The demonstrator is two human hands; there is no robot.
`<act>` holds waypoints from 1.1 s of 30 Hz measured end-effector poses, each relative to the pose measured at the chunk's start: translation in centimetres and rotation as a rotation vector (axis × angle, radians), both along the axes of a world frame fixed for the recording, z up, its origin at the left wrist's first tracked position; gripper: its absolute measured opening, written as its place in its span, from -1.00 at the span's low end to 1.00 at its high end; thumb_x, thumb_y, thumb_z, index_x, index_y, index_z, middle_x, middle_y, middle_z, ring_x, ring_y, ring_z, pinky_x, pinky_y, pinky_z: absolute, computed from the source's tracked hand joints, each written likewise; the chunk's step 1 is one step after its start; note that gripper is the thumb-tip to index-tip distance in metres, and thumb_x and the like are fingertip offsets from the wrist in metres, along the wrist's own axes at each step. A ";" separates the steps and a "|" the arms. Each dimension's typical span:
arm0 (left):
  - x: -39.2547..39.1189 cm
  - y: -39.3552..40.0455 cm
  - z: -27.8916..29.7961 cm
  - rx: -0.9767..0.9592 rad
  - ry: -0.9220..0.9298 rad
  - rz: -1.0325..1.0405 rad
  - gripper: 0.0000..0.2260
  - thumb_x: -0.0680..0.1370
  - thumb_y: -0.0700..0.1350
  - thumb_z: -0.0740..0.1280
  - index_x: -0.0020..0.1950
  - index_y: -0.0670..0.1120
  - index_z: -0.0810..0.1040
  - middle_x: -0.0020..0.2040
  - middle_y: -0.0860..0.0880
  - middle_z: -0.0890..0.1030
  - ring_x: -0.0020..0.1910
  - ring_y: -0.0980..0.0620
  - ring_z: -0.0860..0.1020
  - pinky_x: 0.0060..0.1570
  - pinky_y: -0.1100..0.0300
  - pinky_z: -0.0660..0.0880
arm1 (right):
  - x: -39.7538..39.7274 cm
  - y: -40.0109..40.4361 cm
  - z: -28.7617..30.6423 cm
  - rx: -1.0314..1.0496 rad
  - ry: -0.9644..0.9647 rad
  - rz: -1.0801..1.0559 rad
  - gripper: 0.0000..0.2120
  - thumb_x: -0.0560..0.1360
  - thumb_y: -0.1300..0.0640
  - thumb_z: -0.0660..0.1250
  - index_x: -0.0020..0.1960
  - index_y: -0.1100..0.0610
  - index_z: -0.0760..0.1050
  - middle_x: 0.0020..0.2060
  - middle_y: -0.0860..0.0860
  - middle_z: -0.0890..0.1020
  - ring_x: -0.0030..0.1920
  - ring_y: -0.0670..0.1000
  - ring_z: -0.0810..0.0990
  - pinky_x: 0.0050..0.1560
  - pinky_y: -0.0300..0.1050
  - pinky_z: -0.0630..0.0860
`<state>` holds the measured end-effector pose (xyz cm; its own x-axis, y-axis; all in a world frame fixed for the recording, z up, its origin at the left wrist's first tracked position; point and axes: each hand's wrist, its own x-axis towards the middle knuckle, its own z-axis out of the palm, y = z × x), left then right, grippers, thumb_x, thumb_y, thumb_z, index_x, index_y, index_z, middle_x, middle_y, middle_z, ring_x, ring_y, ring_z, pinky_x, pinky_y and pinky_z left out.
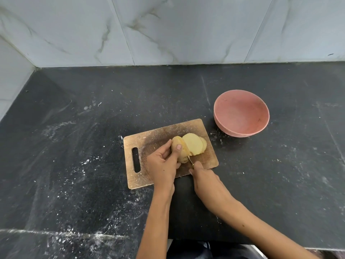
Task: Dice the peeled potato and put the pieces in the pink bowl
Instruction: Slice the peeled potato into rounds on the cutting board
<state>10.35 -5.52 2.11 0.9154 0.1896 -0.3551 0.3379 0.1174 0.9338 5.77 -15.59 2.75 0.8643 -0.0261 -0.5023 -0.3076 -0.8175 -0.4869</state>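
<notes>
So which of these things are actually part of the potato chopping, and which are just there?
Part of the job:
- potato, held by the left hand
- cut slices lying on the board
- knife, gripped by the right hand
- wooden cutting board
- pink bowl, with no pieces in it yet

Just there:
- black countertop, dusted with white specks
- marble wall tiles

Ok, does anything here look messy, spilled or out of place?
White powdery specks and smears are scattered over the black counter, thickest left of and below the cutting board. The board sits askew to the counter edge. The pink bowl holds nothing and stands upright.
</notes>
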 end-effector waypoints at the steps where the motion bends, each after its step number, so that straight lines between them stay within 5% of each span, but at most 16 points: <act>1: -0.1 0.0 0.0 0.000 0.001 -0.001 -0.65 0.48 -0.23 0.44 0.26 -0.19 0.55 0.01 -0.02 0.68 -0.11 0.17 0.66 -0.27 0.25 0.60 | -0.2 -0.1 -0.1 -0.010 0.010 0.005 -0.87 0.66 0.03 0.00 -0.03 0.04 0.17 -0.22 0.03 0.47 -0.22 0.08 0.46 -0.21 -0.04 0.37; 6: 0.0 0.4 0.0 0.004 0.009 -0.006 -0.66 0.49 -0.22 0.42 0.26 -0.20 0.55 0.06 -0.08 0.67 -0.05 0.13 0.66 -0.22 0.20 0.62 | 1.9 0.3 -0.1 -0.004 -0.018 0.045 -0.88 0.64 0.19 0.05 0.17 0.12 0.23 -0.19 0.04 0.45 -0.17 0.08 0.49 -0.22 -0.03 0.36; 8: 0.1 0.5 0.0 0.010 0.010 -0.006 -0.67 0.49 -0.21 0.42 0.25 -0.18 0.55 0.04 -0.06 0.67 -0.06 0.14 0.66 -0.22 0.20 0.62 | 1.5 0.3 -0.3 -0.001 -0.029 0.053 -0.98 0.65 0.14 0.03 0.06 0.08 0.21 -0.24 0.01 0.42 -0.17 0.08 0.49 -0.23 -0.03 0.35; 11: 0.0 0.5 0.1 0.026 0.017 -0.010 -0.67 0.49 -0.20 0.43 0.25 -0.17 0.56 0.03 -0.04 0.68 -0.08 0.17 0.66 -0.24 0.21 0.61 | -0.4 -0.1 -0.7 -0.023 0.000 0.037 -0.88 0.66 0.07 0.00 -0.05 0.05 0.16 -0.24 0.02 0.43 -0.15 0.14 0.52 -0.20 -0.01 0.40; 18: 0.2 0.5 0.4 0.068 0.022 -0.014 -0.67 0.50 -0.21 0.42 0.26 -0.22 0.55 0.07 -0.10 0.66 -0.06 0.14 0.65 -0.21 0.18 0.63 | 2.3 0.2 -0.6 0.014 -0.031 0.051 -0.87 0.66 0.07 -0.01 0.10 0.11 0.24 -0.13 0.08 0.49 -0.17 0.09 0.47 -0.18 0.02 0.40; 22: 0.2 0.5 0.5 0.077 0.024 -0.016 -0.67 0.51 -0.21 0.41 0.26 -0.21 0.55 0.06 -0.10 0.67 -0.06 0.13 0.66 -0.23 0.19 0.63 | 0.7 0.0 -0.9 0.004 -0.022 0.038 -0.87 0.66 0.05 -0.02 -0.02 0.07 0.17 -0.21 0.05 0.44 -0.19 0.11 0.43 -0.19 -0.01 0.35; 33: 0.0 0.3 0.4 0.142 -0.026 -0.052 -0.65 0.55 -0.18 0.37 0.33 -0.17 0.50 0.13 -0.07 0.64 -0.06 0.19 0.64 -0.31 0.23 0.60 | 0.6 -0.9 -0.7 0.030 -0.021 0.004 -0.84 0.67 0.07 -0.01 -0.04 0.13 0.21 0.00 0.22 0.54 0.04 0.26 0.51 -0.14 0.00 0.35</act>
<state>10.36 -5.25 2.46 0.9339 0.1883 -0.3039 0.3154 -0.0337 0.9484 6.36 -16.44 2.02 0.8746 -0.0075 -0.4848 -0.2938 -0.8035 -0.5177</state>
